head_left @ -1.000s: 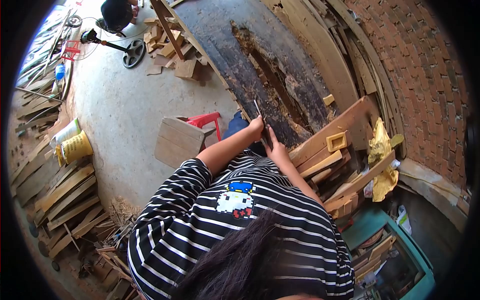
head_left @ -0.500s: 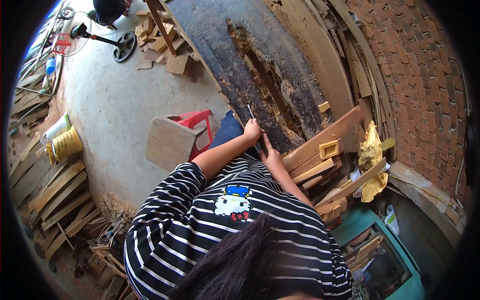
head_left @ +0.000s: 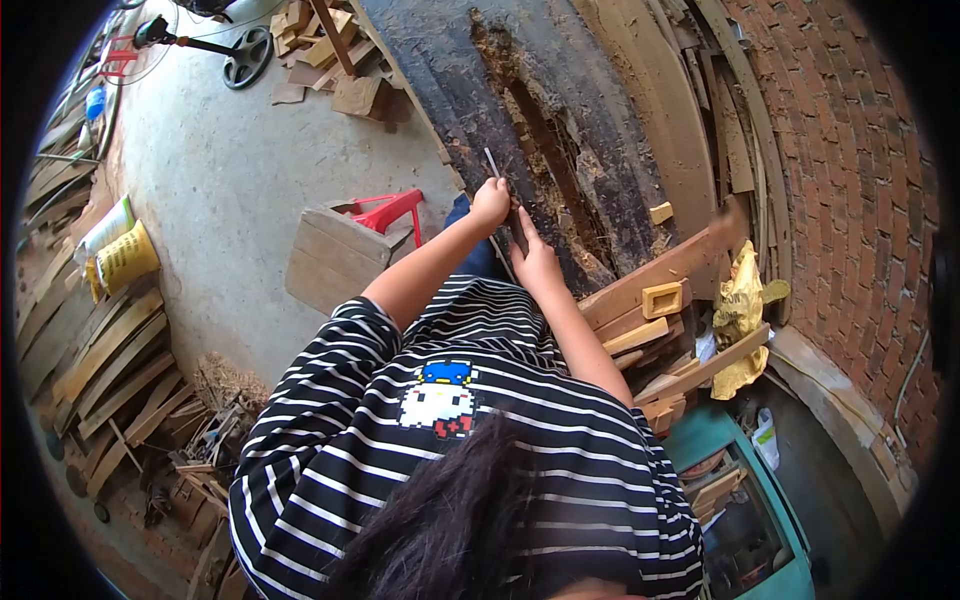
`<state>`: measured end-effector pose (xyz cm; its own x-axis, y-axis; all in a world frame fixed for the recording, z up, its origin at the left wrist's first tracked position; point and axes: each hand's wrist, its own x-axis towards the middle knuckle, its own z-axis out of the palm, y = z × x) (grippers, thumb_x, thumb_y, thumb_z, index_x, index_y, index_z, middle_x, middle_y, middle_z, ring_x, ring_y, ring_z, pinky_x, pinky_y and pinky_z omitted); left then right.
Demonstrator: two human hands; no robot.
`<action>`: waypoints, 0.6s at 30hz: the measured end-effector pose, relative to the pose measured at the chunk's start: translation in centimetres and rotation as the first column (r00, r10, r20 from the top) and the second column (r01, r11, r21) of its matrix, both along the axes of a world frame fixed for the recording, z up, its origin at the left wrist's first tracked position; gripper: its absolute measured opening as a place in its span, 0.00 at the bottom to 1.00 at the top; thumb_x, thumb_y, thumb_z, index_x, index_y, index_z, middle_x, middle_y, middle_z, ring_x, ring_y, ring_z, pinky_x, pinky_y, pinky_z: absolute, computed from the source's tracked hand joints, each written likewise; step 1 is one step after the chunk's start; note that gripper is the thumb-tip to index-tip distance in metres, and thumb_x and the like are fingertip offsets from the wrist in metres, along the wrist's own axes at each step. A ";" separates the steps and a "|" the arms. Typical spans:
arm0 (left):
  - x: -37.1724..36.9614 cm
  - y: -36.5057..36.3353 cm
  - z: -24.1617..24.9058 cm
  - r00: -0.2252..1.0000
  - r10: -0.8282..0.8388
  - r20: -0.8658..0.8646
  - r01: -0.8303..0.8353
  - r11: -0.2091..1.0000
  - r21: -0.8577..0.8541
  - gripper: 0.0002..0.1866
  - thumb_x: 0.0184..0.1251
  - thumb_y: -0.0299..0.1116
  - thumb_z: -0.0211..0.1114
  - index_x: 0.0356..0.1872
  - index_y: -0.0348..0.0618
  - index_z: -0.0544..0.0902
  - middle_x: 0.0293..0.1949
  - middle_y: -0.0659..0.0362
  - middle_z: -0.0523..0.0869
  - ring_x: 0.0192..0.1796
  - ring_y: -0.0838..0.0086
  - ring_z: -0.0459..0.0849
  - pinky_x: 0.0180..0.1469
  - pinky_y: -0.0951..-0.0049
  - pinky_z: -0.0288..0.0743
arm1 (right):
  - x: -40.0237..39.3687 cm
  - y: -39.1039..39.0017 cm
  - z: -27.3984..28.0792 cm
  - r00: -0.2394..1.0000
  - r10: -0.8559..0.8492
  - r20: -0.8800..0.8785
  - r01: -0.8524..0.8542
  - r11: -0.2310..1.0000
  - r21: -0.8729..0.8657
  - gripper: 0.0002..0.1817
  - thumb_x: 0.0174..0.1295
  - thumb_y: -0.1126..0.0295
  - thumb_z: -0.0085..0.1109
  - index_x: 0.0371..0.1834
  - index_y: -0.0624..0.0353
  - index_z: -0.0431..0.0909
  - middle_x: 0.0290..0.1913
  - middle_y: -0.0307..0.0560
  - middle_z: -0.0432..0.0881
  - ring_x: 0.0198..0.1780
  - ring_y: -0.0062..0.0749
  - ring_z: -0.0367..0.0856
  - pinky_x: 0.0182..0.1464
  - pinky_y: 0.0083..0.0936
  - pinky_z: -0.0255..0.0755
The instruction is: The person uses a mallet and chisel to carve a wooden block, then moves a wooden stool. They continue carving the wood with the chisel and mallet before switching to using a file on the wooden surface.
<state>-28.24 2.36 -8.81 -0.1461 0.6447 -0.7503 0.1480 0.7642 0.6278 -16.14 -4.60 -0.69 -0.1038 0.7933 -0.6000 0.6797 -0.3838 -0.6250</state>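
Observation:
My left hand (head_left: 490,203) is closed in a fist around a slim metal rod (head_left: 489,160), whose pale tip points up and away from me over the workbench edge. Just below and to the right, my right hand (head_left: 537,262) is closed on a narrow dark brown piece (head_left: 518,235), its forefinger stretched along it. The two hands are close together at the near end of the dark, worn workbench top (head_left: 440,75). A long rough hollow (head_left: 540,130) with wood debris runs down the bench to the right of my hands.
A wooden-topped stool (head_left: 335,258) with red legs stands to the left. Reddish boards (head_left: 660,262) and a yellow sack (head_left: 738,320) are on the right, before a brick wall (head_left: 830,130). Offcuts (head_left: 355,95) lie on the floor beyond; stacked planks (head_left: 110,370) line the left.
Both hands have moved up and away from my body with what they hold, the left also slightly leftward. The head view has shifted a little.

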 end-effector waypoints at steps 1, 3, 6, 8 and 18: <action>0.3 -0.4 0.2 1.000 0.004 0.012 -0.004 1.000 -0.002 0.17 0.74 0.40 0.45 0.37 0.36 0.75 0.26 0.51 0.83 0.31 0.64 0.84 0.33 0.63 0.78 | 0.3 -0.5 0.4 1.000 0.007 -0.002 -0.007 1.000 0.003 0.34 0.61 0.63 0.55 0.72 0.37 0.54 0.40 0.69 0.80 0.46 0.62 0.78 0.44 0.46 0.74; 1.2 -2.2 1.5 1.000 -0.030 0.003 0.031 0.999 -0.039 0.16 0.73 0.39 0.45 0.37 0.35 0.75 0.27 0.50 0.83 0.29 0.63 0.84 0.32 0.64 0.77 | 1.3 -2.6 -0.2 0.999 -0.002 -0.046 0.005 0.998 0.062 0.34 0.61 0.63 0.55 0.72 0.40 0.55 0.41 0.69 0.80 0.46 0.62 0.78 0.44 0.45 0.74; 2.7 -5.4 1.7 0.997 -0.056 0.061 0.060 0.996 -0.072 0.16 0.73 0.38 0.44 0.37 0.34 0.75 0.28 0.50 0.83 0.30 0.63 0.83 0.31 0.64 0.76 | 2.9 -5.6 0.6 0.999 0.000 -0.054 0.002 0.999 0.039 0.32 0.64 0.62 0.52 0.71 0.41 0.55 0.40 0.69 0.80 0.45 0.63 0.78 0.43 0.46 0.74; 3.0 -7.5 0.0 0.989 -0.101 0.108 0.111 0.989 -0.096 0.16 0.74 0.39 0.43 0.38 0.36 0.74 0.27 0.52 0.82 0.26 0.66 0.81 0.27 0.65 0.75 | 4.0 -7.8 0.2 0.997 -0.002 -0.083 0.010 0.995 0.097 0.30 0.66 0.60 0.49 0.71 0.40 0.55 0.38 0.69 0.80 0.43 0.64 0.78 0.42 0.48 0.74; 3.3 -6.5 -0.7 0.982 -0.183 -0.055 0.179 0.981 -0.075 0.16 0.73 0.36 0.43 0.36 0.30 0.72 0.28 0.44 0.83 0.31 0.56 0.85 0.34 0.58 0.78 | 2.7 -7.7 -1.1 0.983 0.103 0.153 -0.106 0.994 0.007 0.31 0.66 0.56 0.47 0.72 0.35 0.52 0.29 0.64 0.81 0.32 0.61 0.80 0.34 0.50 0.74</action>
<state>-24.93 -4.13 -9.52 -0.0794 0.6117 -0.7871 0.3245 0.7625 0.5598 -13.40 -12.26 -1.81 -0.0949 0.7921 -0.6030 0.8035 -0.2966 -0.5161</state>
